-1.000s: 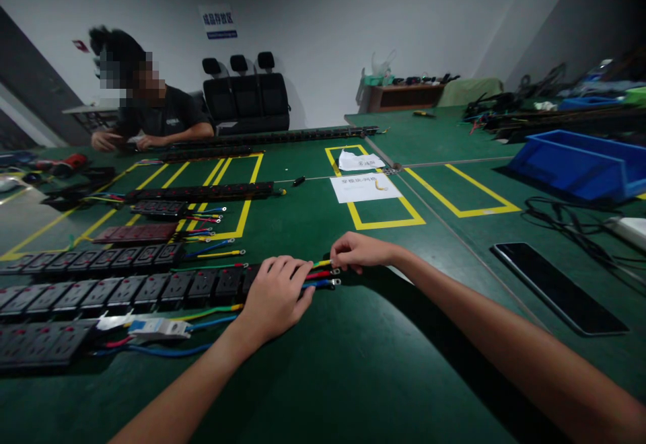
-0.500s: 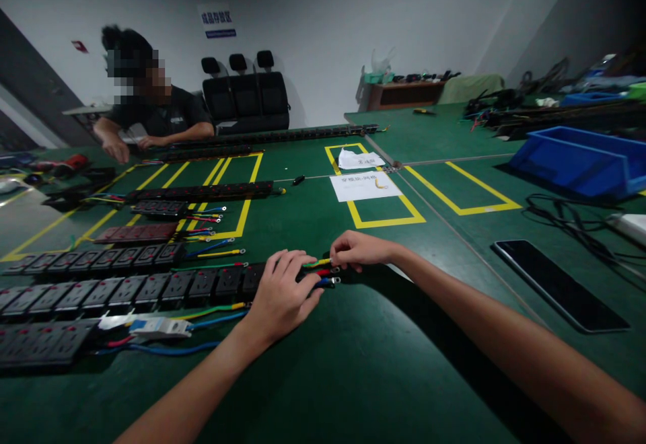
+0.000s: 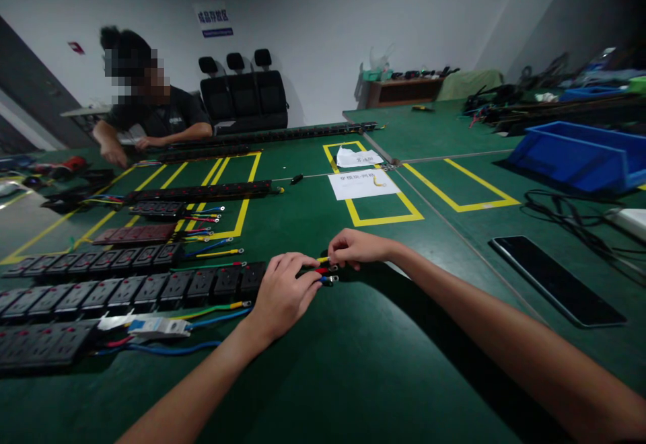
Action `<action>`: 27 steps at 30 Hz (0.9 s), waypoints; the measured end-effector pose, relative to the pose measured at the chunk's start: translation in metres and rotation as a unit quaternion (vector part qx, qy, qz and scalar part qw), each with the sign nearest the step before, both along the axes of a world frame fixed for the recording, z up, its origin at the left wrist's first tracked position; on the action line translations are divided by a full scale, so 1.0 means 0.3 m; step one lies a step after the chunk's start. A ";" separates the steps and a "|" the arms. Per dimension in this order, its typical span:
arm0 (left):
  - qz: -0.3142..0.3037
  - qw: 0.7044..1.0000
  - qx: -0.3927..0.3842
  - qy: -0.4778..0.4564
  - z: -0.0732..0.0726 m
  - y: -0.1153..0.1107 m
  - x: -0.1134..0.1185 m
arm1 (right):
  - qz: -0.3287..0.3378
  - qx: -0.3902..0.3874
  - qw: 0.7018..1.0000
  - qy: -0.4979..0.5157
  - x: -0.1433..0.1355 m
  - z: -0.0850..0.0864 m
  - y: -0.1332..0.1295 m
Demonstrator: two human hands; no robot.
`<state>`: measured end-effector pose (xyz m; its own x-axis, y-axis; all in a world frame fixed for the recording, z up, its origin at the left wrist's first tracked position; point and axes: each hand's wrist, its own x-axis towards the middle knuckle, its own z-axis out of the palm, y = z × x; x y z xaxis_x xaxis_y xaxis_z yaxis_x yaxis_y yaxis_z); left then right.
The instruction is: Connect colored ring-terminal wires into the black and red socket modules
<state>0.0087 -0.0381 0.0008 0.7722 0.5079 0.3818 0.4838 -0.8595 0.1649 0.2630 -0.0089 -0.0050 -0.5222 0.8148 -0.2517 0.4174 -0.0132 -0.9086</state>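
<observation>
Where the black socket strip [image 3: 150, 289] ends, its wires [image 3: 327, 279] lie bunched.
Left hand [image 3: 282, 289] curls nearly closed around them; right hand [image 3: 356, 247] pinches the yellow wire [image 3: 322, 260] near its tip. Uneven pulling could misalign the ends.

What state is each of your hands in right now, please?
Left hand: closed over the wires at the end of the black socket strip.
Right hand: fingertips pinched at the tip of the yellow-sleeved wire.

Workshop, with socket strips [image 3: 126, 292] along green bench [image 3: 373, 356]
</observation>
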 end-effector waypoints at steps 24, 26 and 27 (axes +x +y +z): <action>0.080 0.994 0.039 0.067 0.054 0.017 -0.067 | 0.008 -0.005 1.000 0.001 0.006 -0.003 0.002; 0.091 0.992 0.039 0.084 0.063 0.034 -0.095 | 0.011 -0.007 1.000 0.000 0.005 0.002 0.001; 0.088 0.991 0.035 0.096 0.067 0.041 -0.107 | 0.011 -0.008 1.000 0.001 0.006 0.003 0.001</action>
